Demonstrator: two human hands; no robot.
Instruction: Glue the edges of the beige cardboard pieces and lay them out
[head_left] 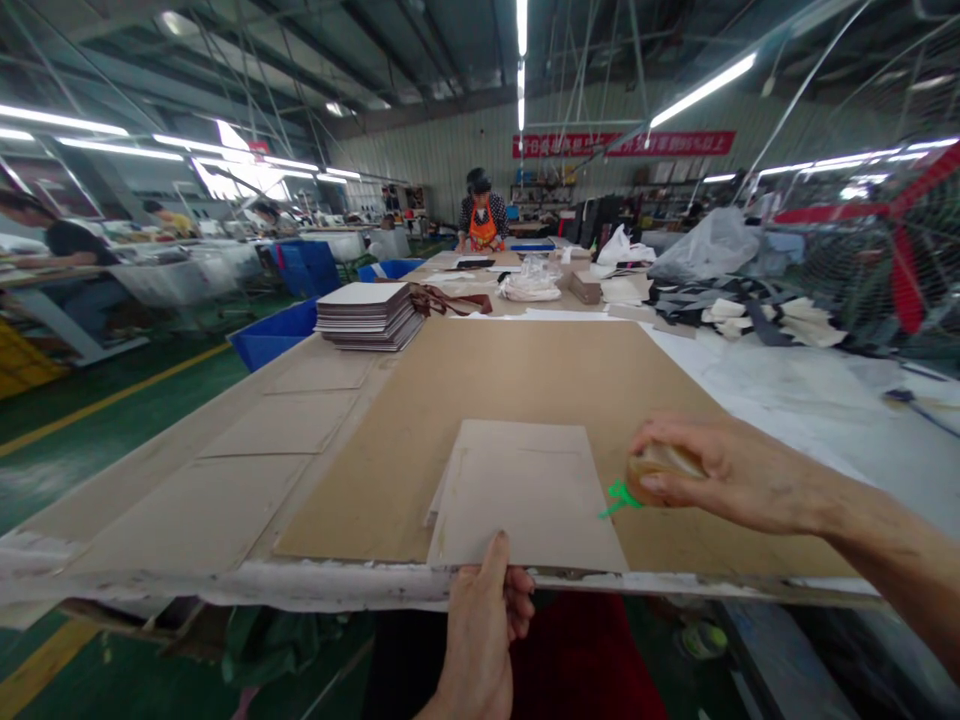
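A pale beige square cardboard sheet [525,490] lies at the table's front edge, over other sheets whose edges show at its left. My left hand [484,620] grips its near edge, thumb on top and fingers curled below. To the right of the sheet, my right hand [697,465] is closed around a rounded tan object [664,466], perhaps a tape roll; its exact kind is unclear. A bright green strip [621,497] sticks out at that object's lower left, near the sheet's right edge. Beneath lies a large brown board [555,370].
Flat cardboard sheets [195,510] lie in a row along the left side. A stack of boards [367,315] stands behind them, beside a blue bin [274,333]. Dark fabric scraps [742,305] and a fan [900,230] are at right. A person in an orange apron [484,222] stands at the far end.
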